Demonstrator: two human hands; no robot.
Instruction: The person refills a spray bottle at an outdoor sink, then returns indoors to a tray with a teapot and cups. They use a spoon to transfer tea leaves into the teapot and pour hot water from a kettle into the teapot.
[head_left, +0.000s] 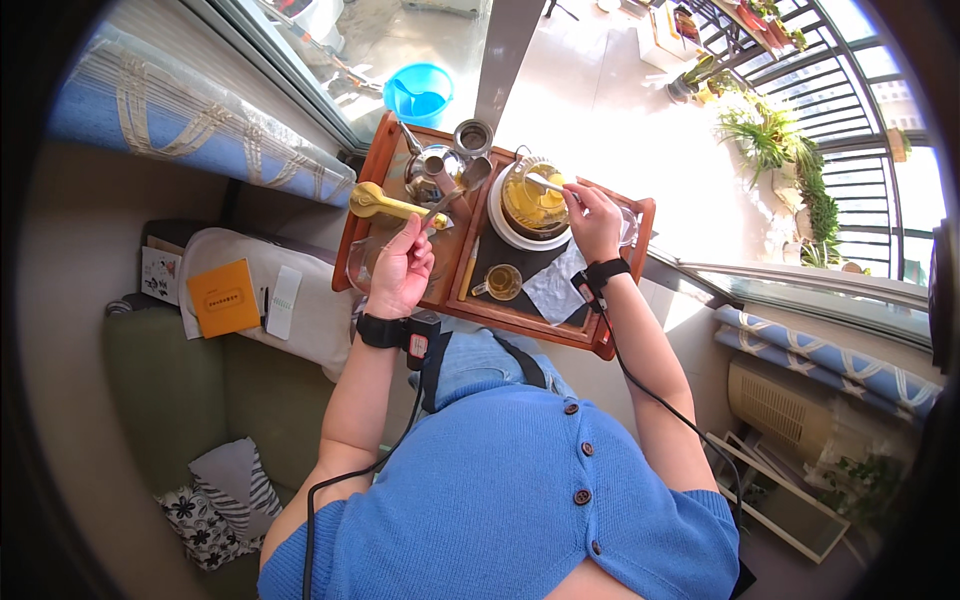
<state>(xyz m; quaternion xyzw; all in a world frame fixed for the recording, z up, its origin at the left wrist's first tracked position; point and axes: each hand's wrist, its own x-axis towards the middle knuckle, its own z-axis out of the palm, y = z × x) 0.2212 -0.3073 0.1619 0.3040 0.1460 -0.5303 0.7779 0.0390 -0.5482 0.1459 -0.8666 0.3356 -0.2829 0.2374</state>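
Note:
My left hand (405, 266) grips the handle of a metal ladle (475, 174), its bowl raised over the wooden tea table (442, 289). A yellow long-handled tool with a rounded end (369, 200) lies across just beyond the fingertips; whether the hand holds it too is unclear. My right hand (596, 225) pinches a pale spoon (541, 181), its tip over the glass pot (525, 214). Yellow pieces in liquid fill the pot, which sits on a white round base (496, 216). Nearer to me stand a glass mug of amber liquid (502, 283) and a crumpled white cloth or tissue (556, 286).
A metal kettle (427, 176) and a metal cup (473, 137) occupy the tea table's far left. A slim yellow-handled tool (470, 268) lies left of the mug. Leftward is a green sofa (165, 367) with an orange box (223, 298). A blue bucket (420, 94) stands beyond.

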